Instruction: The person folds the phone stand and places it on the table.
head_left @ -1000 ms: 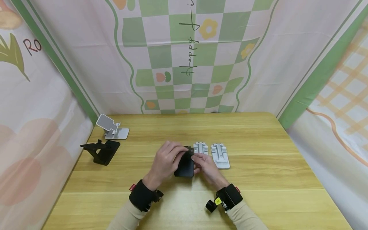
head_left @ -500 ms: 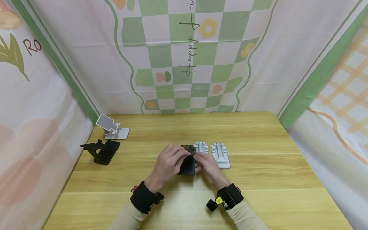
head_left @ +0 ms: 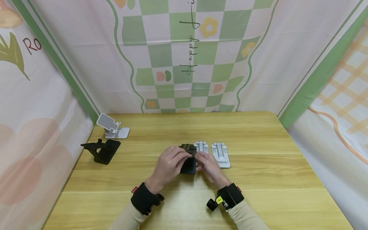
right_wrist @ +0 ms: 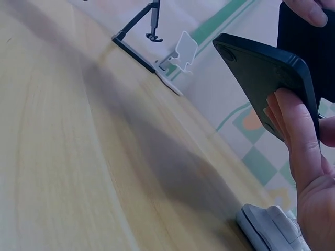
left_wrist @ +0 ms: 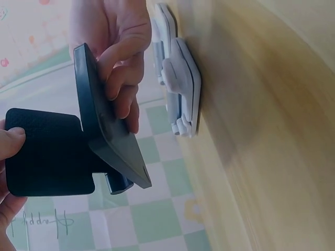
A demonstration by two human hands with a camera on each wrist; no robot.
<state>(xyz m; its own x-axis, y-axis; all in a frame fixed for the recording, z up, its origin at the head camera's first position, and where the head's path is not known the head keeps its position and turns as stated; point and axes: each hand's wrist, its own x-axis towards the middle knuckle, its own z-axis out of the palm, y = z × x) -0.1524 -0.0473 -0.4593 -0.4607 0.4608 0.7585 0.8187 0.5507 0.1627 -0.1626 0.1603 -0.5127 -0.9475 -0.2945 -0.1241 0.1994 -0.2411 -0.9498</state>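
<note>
Both hands hold a black folding phone stand (head_left: pixel 188 168) above the table's middle. In the left wrist view its plate (left_wrist: pixel 49 157) stands out at an angle from the thicker base (left_wrist: pixel 112 125). My left hand (head_left: pixel 167 163) pinches the plate's outer edge, thumb on one face. My right hand (head_left: pixel 211 170) grips the base by its side; in the right wrist view its fingers (right_wrist: pixel 296 123) lie along the underside, where round pads show. The hinge is partly covered by the left fingers in the head view.
Two folded white phone stands, one nearer (head_left: pixel 202 147) and one farther right (head_left: pixel 220 156), lie just beyond the right hand. At the table's left edge are an unfolded white stand (head_left: pixel 122 133) and an unfolded black stand (head_left: pixel 110 151). Patterned cloth (head_left: pixel 184 95) hangs behind.
The black stand has shifted slightly right and its plate has swung up from the base, so the hinge end now shows. Both hands have moved a little with it, keeping their hold.
</note>
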